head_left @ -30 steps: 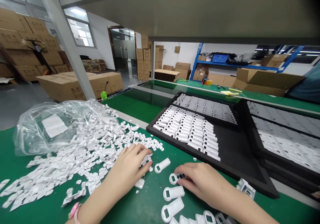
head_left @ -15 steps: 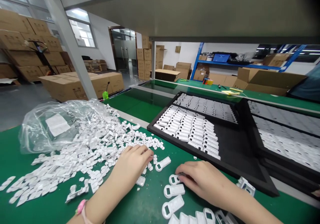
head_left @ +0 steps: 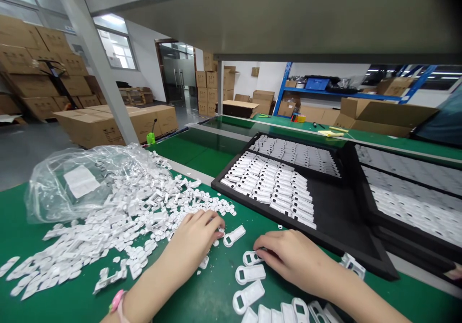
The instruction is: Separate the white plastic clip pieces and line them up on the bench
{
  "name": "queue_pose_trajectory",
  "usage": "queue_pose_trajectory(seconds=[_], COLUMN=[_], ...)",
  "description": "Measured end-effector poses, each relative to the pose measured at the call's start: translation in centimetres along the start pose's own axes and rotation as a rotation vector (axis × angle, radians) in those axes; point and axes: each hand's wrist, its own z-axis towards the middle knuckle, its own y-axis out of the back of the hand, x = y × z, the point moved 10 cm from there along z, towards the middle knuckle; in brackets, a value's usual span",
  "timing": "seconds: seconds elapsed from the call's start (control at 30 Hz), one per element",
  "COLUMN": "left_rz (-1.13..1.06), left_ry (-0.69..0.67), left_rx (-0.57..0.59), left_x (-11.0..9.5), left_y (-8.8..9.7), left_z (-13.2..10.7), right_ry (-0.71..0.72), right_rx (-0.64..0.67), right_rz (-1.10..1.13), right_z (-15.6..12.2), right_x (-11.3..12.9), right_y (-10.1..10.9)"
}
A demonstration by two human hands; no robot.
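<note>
My left hand (head_left: 197,236) hangs low over the green table with its fingers curled and thumb drawn in. Whatever lies under those fingertips is hidden, at the edge of a heap of small white plastic pieces (head_left: 151,212). Just right of it lies a white plastic casing (head_left: 234,236) with a ring-shaped end. My right hand (head_left: 292,255) pinches the near end of another white plastic casing (head_left: 251,258), which rests on the table. Below that, two more casings (head_left: 250,274) lie in a column, and several others (head_left: 277,313) overlap at the bottom edge.
A black tray (head_left: 342,217) holds rows of white casings, with a second filled tray (head_left: 375,207) to its right. A clear plastic bag (head_left: 46,188) lies at the left behind the heap. Overhead runs a grey shelf (head_left: 270,19) with a metal post (head_left: 97,68).
My left hand has shifted slightly right and its thumb now shows by the fingertips. The right hand stays at the same casing. The view has moved slightly.
</note>
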Motion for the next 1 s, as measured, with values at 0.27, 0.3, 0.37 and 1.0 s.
queue_pose_trajectory(seconds=[0.27,0.3,0.37,1.0], left_rz=[-0.057,-0.064,-0.077,-0.963], left_ry=[0.025,0.025,0.028,0.108], left_rx=[0.006,0.005,0.002,-0.285], left_x=[0.1,0.1,0.0,-3.5], left_y=[0.5,0.5,0.6,3.5], left_z=[0.0,0.0,0.0,-1.3], right_ry=[0.004,0.01,0.025,-0.08], right_rx=[-0.004,-0.007,-0.015,-0.283], right_rz=[0.003,0.003,0.0,0.743], right_z=[0.0,0.0,0.0,-0.5], right_x=[0.1,0.1,0.2,0.0], right_y=[0.1,0.1,0.1,2.5])
